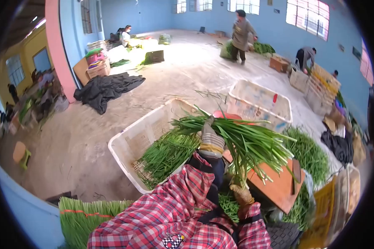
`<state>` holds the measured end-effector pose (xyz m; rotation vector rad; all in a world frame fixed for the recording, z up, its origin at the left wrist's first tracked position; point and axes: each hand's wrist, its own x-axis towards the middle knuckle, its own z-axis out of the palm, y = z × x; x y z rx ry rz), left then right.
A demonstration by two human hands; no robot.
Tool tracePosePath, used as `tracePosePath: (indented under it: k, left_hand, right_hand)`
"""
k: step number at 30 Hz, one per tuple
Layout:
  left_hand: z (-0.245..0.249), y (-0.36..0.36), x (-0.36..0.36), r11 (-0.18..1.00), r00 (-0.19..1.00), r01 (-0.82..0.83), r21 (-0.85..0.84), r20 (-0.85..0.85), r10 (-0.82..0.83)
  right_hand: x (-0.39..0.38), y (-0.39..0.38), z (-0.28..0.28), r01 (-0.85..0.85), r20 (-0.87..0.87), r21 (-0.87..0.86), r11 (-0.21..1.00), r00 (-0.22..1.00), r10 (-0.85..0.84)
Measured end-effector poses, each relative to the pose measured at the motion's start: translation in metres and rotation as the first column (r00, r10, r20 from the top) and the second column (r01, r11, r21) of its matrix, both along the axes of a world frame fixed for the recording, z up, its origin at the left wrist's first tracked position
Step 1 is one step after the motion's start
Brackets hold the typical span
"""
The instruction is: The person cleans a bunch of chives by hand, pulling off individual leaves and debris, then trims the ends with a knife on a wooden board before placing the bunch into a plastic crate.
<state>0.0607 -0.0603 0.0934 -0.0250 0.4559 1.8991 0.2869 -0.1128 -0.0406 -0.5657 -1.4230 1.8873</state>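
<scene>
"At the near left, what lies beside the checked sleeve [187,182]?"

"A thick bundle of stalks [87,222], with a red band across it."

"And the right hand [242,195]?"

"Gloved, low beneath the hanging stalks. I can't tell whether it grips any."

"What about the left hand [212,141]?"

"Gloved too, and closed around a leafy green bunch [253,141], which spreads to the right, its pale ends above an orange-brown board [274,195]. More loose greens [309,155] lie to the right of that."

"Any crates?"

"A white crate [122,143] sits left of the bunch, with cut greens [168,155] inside. Another, the far crate [247,101], stands beyond, to the right."

"Farther still?"

"Dark cloth [106,89] on the floor [187,70] at left, then a standing person [242,39], and bright windows [307,16] in the far blue wall [272,25]."
</scene>
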Motion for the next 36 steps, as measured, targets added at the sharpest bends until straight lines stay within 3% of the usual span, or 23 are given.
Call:
tracePosePath:
  k: [2, 4, 6, 7, 10, 11, 13, 14, 16, 17, 18, 22, 24, 25, 26, 27, 28, 30, 31, 32, 33, 34, 36]
  left_hand:
    - [0.019, -0.016, 0.007, 0.993, 0.997, -0.038, 0.107, 0.063, 0.032]
    - [0.014, -0.014, 0.003, 0.99, 0.987, -0.051, 0.129, 0.156, 0.03]
    - [0.004, -0.003, 0.004, 0.992, 0.971, -0.105, 0.064, 0.222, 0.089]
    - [-0.001, 0.002, 0.003, 0.99, 0.968, -0.119, 0.071, 0.232, 0.099]
    - [-0.013, 0.012, -0.003, 0.981, 0.954, -0.194, 0.016, 0.238, 0.185]
    - [-0.017, 0.015, -0.006, 0.977, 0.954, -0.208, 0.036, 0.227, 0.195]
    - [-0.029, 0.02, -0.006, 0.975, 0.953, -0.215, 0.056, 0.231, 0.197]
    - [-0.026, 0.018, -0.007, 0.973, 0.95, -0.223, 0.058, 0.237, 0.203]
    - [-0.018, 0.013, -0.008, 0.974, 0.953, -0.222, 0.043, 0.22, 0.208]
    - [-0.011, 0.007, -0.01, 0.973, 0.953, -0.225, 0.042, 0.217, 0.211]
    - [-0.005, 0.0, -0.011, 0.97, 0.958, -0.233, 0.075, 0.192, 0.215]
    - [-0.026, 0.013, -0.029, 0.952, 0.96, -0.243, 0.185, 0.184, 0.21]
    - [-0.043, 0.022, -0.046, 0.95, 0.973, -0.218, 0.222, 0.131, 0.192]
    - [-0.042, 0.01, -0.05, 0.927, 0.997, -0.072, 0.368, 0.047, 0.059]
    - [-0.039, 0.003, -0.048, 0.909, 0.997, -0.082, 0.408, 0.029, 0.077]
    - [-0.037, -0.006, -0.048, 0.897, 0.987, -0.119, 0.425, -0.044, 0.152]
    - [-0.022, -0.019, -0.043, 0.927, 0.956, -0.131, 0.352, -0.203, 0.212]
    - [-0.05, 0.01, -0.095, 0.977, 0.983, 0.043, 0.21, -0.184, -0.003]
    - [-0.053, 0.016, -0.103, 0.971, 0.985, -0.035, 0.238, -0.158, 0.074]
    - [-0.03, 0.008, -0.092, 0.972, 0.973, -0.23, 0.043, 0.001, 0.23]
    - [-0.039, 0.014, -0.105, 0.97, 0.973, -0.231, 0.073, 0.021, 0.23]
    - [-0.049, 0.018, -0.122, 0.967, 0.972, -0.236, 0.101, 0.042, 0.232]
    - [-0.049, 0.018, -0.13, 0.968, 0.97, -0.243, 0.067, 0.024, 0.242]
  right_hand:
    - [-0.01, -0.004, -0.002, 0.015, -0.095, -0.083, 0.996, 0.995, -0.023]
    - [-0.024, -0.019, 0.018, -0.031, -0.388, -0.159, 0.987, 0.921, -0.034]
    - [-0.007, -0.016, 0.023, -0.013, -0.28, -0.331, 0.943, 0.956, -0.085]
    - [0.003, -0.005, 0.011, -0.12, -0.336, -0.337, 0.934, 0.942, -0.001]
    - [-0.003, -0.025, 0.041, 0.21, -0.098, -0.202, 0.957, 0.968, -0.233]
    - [-0.002, -0.022, 0.041, 0.199, -0.093, -0.197, 0.96, 0.971, -0.221]
    - [0.005, -0.017, 0.039, 0.322, 0.146, 0.099, 0.942, 0.931, -0.333]
    - [0.006, -0.016, 0.04, 0.314, 0.151, 0.104, 0.944, 0.933, -0.327]
    - [0.011, -0.022, 0.047, 0.338, 0.217, 0.316, 0.886, 0.884, -0.414]
    - [0.013, -0.031, 0.066, 0.3, 0.195, 0.293, 0.908, 0.911, -0.364]
    - [0.024, -0.031, 0.066, 0.278, 0.217, 0.454, 0.847, 0.887, -0.408]
    - [0.084, -0.039, 0.076, 0.116, 0.385, 0.408, 0.906, 0.877, -0.286]
    - [0.122, -0.039, 0.054, 0.193, 0.249, 0.406, 0.893, 0.917, -0.311]
    - [0.143, -0.028, 0.039, 0.153, 0.347, 0.526, 0.836, 0.86, -0.375]
    - [0.168, -0.027, 0.028, 0.091, 0.445, 0.62, 0.779, 0.777, -0.446]
    - [0.179, -0.037, 0.039, 0.125, 0.55, 0.338, 0.933, 0.778, -0.304]
    - [0.183, -0.042, 0.055, 0.168, 0.593, 0.02, 0.986, 0.792, -0.147]
    - [0.186, -0.05, 0.066, 0.108, 0.619, 0.377, 0.92, 0.709, -0.337]
    - [0.202, -0.057, 0.058, 0.124, 0.603, 0.363, 0.923, 0.724, -0.335]
    - [0.222, -0.053, 0.049, 0.129, 0.579, 0.362, 0.923, 0.745, -0.331]
    - [0.237, -0.057, 0.042, 0.245, 0.575, 0.245, 0.938, 0.742, -0.344]
    - [0.249, -0.057, 0.034, 0.254, 0.575, 0.242, 0.936, 0.74, -0.349]
    - [0.252, -0.06, 0.031, -0.037, 0.837, 0.511, 0.859, 0.25, -0.487]
